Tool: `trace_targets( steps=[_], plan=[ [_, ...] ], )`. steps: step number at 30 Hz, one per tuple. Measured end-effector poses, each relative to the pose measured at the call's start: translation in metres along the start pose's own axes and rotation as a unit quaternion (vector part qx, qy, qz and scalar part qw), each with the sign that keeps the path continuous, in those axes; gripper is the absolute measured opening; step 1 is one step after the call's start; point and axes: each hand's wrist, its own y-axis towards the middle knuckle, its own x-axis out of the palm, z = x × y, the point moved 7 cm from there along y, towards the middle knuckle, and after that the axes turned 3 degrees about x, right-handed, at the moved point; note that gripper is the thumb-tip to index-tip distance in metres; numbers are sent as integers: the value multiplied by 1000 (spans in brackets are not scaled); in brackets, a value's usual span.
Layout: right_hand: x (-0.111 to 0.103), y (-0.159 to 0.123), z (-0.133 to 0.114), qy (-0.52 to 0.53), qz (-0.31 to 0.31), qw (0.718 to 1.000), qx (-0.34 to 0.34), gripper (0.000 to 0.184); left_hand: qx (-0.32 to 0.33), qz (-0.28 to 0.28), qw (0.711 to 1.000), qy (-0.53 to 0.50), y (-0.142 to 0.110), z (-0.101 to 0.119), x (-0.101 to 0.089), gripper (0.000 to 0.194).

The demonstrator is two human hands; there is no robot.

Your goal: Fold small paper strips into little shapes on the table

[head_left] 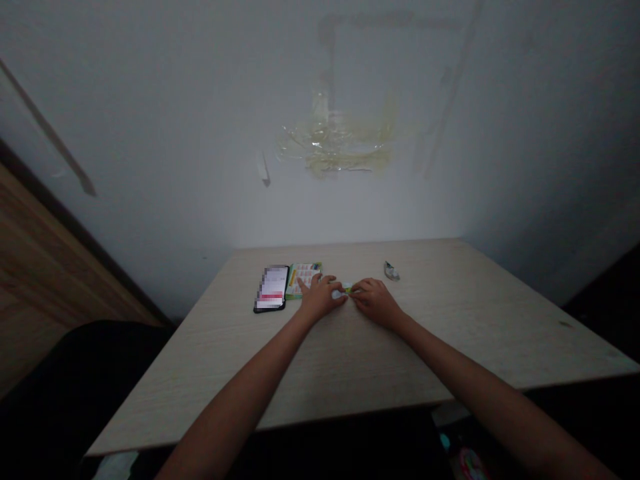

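The work looked midway: the slip lay between the left hand and the right hand, with fingers of both at it. How much was left could not be judged. The left fingers were partly spread, the right ones bunched at the slip's near side; whether either hand pinched it, I could not tell. A printed card lay partly behind the left hand, beside 1 lit phone. A wrapper sat apart, beyond the right hand. The table was pale, its far edge by a grey wall bearing yellowed tape. Wood panelling stood at left; the light was dim.
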Motion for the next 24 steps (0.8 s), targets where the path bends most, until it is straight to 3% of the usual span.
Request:
trace_targets(
  steps=[5,19,24],
  plan=[
    [0,-1,0,10,6,1000,-5,23,-4,0,1000,0,-2,0,2,26],
    [-7,-3,25,-38,33,989,140,20,7,5,1000,2,1,-2,3,23],
    [-9,-3,24,-33,37,990,134,20,9,4,1000,3,1,-3,4,24]
  ],
)
